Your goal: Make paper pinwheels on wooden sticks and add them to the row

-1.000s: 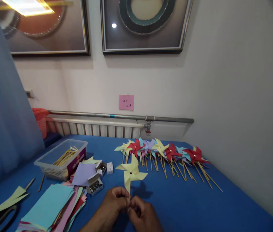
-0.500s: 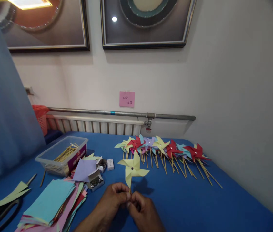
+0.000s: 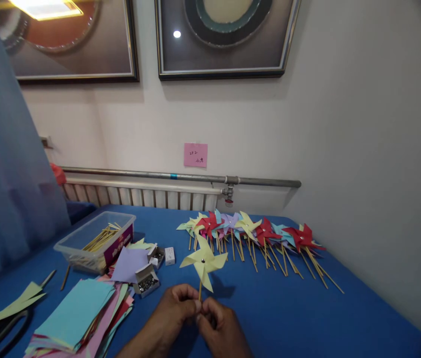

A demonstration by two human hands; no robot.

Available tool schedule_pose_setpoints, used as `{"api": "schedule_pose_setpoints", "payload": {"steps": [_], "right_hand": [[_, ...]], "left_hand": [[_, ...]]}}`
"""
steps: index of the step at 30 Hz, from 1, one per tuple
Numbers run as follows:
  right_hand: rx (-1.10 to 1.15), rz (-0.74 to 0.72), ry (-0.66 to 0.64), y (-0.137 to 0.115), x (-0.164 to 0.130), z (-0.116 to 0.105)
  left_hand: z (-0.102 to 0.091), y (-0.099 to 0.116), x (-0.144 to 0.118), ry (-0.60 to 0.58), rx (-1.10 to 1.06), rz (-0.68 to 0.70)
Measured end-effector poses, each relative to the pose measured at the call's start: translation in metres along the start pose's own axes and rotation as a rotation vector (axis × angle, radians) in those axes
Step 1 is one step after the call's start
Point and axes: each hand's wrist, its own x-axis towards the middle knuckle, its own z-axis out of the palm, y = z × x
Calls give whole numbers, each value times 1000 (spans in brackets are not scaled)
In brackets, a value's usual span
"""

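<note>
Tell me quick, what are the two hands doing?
Left hand: closed, pinching the stick of the yellow pinwheel.
Right hand: closed, pinching the same stick just below.

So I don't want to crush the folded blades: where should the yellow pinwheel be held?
By the thin wooden stick below the yellow pinwheel, coming from underneath on the near side. The stick stands upright with the paper head on top, so a low pinch stays off the folds. That is how the left hand and right hand grip it now, fingertips meeting at its lower end.
</note>
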Motion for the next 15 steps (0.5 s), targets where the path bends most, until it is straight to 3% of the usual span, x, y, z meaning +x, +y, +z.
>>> {"api": "schedule_pose_setpoints", "payload": {"steps": [9, 15], "right_hand": [[-42, 30, 14, -2, -1, 0], [-75, 2, 39, 0, -1, 0]], "left_hand": [[3, 19, -10, 19, 6, 0], [6, 21, -12, 40, 40, -9]]}}
